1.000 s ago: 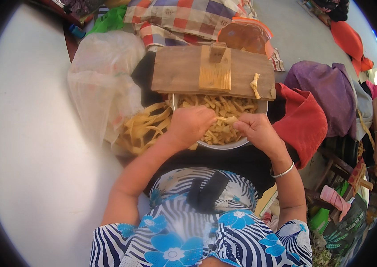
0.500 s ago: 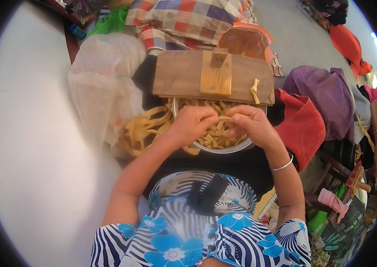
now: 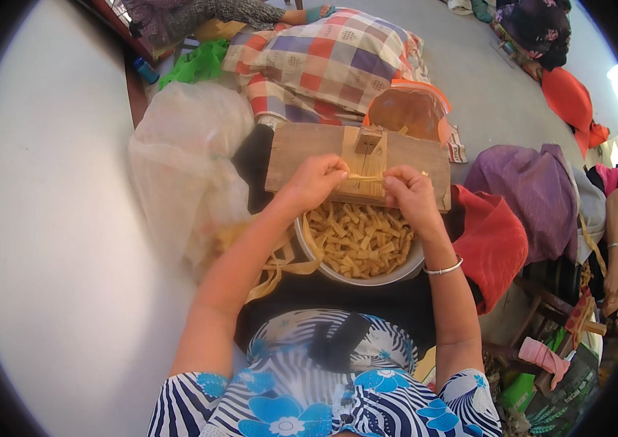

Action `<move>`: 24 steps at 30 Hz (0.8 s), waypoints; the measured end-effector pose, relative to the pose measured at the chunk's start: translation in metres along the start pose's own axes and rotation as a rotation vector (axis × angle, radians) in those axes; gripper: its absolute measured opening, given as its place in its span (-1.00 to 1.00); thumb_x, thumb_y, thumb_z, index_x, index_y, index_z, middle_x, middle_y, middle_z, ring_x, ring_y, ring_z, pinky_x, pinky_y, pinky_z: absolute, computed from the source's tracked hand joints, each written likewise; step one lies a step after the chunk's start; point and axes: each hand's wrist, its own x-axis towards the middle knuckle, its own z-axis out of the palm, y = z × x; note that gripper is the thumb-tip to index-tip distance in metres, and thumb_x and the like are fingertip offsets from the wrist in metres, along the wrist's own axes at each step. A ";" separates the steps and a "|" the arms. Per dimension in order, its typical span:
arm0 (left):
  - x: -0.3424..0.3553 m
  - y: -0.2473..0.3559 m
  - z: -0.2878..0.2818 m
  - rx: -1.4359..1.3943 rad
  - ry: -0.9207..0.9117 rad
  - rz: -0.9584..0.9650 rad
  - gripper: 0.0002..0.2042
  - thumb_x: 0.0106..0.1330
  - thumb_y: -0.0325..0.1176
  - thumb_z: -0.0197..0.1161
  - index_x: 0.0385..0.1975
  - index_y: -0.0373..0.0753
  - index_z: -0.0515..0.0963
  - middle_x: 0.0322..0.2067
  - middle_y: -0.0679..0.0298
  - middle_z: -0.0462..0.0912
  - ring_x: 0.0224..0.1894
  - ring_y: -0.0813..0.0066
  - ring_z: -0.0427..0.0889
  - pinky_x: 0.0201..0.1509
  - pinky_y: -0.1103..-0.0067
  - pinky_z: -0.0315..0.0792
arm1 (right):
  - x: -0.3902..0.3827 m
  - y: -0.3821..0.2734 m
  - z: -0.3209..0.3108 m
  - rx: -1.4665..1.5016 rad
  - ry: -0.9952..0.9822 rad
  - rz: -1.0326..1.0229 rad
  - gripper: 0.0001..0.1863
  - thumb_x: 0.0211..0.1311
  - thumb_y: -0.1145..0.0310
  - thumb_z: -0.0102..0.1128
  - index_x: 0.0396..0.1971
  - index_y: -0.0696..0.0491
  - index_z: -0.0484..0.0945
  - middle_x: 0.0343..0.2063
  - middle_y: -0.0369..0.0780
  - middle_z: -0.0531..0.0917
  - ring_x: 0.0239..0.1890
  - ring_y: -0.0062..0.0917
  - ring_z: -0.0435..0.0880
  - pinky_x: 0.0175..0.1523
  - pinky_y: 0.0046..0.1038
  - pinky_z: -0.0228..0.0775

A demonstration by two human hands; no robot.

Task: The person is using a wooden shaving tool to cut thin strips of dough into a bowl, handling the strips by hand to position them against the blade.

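Note:
A thin tan strip [image 3: 366,178] is stretched between my two hands over the near part of a wooden board [image 3: 294,149]. My left hand [image 3: 315,182] pinches its left end and my right hand [image 3: 411,193] the other. Beneath the board's near edge sits a pale round basin [image 3: 364,281] holding many short tan pieces [image 3: 360,240], some of them knotted. An upright wooden block [image 3: 369,138] rises from the board's lighter centre piece. Long loose strips [image 3: 280,271] hang at the basin's left, partly behind my left forearm.
A translucent plastic bag [image 3: 185,146] stands left of the board. Beyond are a checked cloth bundle [image 3: 331,54] and an orange-rimmed bag [image 3: 407,109]. Red cloth [image 3: 495,244] and purple cloth [image 3: 520,200] lie to the right. Another person's arm [image 3: 615,240] shows at the far right.
Both hands have moved from above the basin up to the board, drawing the strip out between them. More pieces in the basin now show. The whole view has shifted somewhat.

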 end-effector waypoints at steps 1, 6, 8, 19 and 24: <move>0.007 -0.005 0.000 0.029 0.032 0.024 -0.86 0.33 -0.39 0.14 -0.28 -0.34 0.54 -0.54 0.34 0.51 -0.44 0.61 0.44 -0.34 0.59 0.36 | 0.003 0.003 0.000 -0.026 0.010 -0.015 -0.87 0.26 0.44 0.16 -0.30 0.19 0.56 -0.59 -0.35 0.56 -0.57 -0.74 0.51 -0.46 -0.66 0.32; 0.023 -0.021 0.007 0.386 0.170 0.173 -0.82 0.29 -0.32 0.13 -0.31 -0.32 0.52 -0.45 0.03 0.60 -0.36 0.13 0.58 -0.25 0.35 0.41 | 0.013 0.025 0.003 -0.481 0.056 -0.275 -0.89 0.18 0.45 0.17 -0.38 0.18 0.58 -0.58 -0.25 0.59 -0.48 -0.46 0.59 -0.35 -0.50 0.40; 0.023 -0.038 -0.002 0.584 0.290 0.089 -0.83 0.28 -0.32 0.13 -0.30 -0.29 0.51 -0.40 -0.02 0.59 -0.30 0.01 0.56 -0.21 0.30 0.41 | 0.006 0.014 0.006 -0.695 0.104 -0.279 -0.90 0.16 0.45 0.17 -0.39 0.16 0.60 -0.52 -0.17 0.61 -0.42 -0.28 0.61 -0.29 -0.41 0.43; -0.055 -0.007 0.058 -0.532 -0.113 -0.287 -0.89 0.37 -0.37 0.12 -0.29 -0.28 0.49 -0.55 0.38 0.50 -0.53 0.72 0.41 -0.47 0.72 0.29 | -0.050 -0.002 0.045 -0.759 0.210 -0.521 -0.80 0.19 0.27 0.24 -0.47 0.10 0.58 -0.55 -0.06 0.60 -0.46 -0.14 0.61 -0.37 -0.21 0.42; -0.069 -0.006 0.031 -0.161 -0.317 -0.092 -0.86 0.37 -0.36 0.15 -0.26 -0.30 0.55 -0.47 0.45 0.51 -0.43 0.77 0.40 -0.36 0.76 0.32 | -0.075 -0.001 -0.003 -1.053 0.033 -0.441 -0.74 0.18 0.26 0.26 -0.57 0.12 0.54 -0.65 -0.03 0.56 -0.55 -0.10 0.59 -0.47 -0.23 0.40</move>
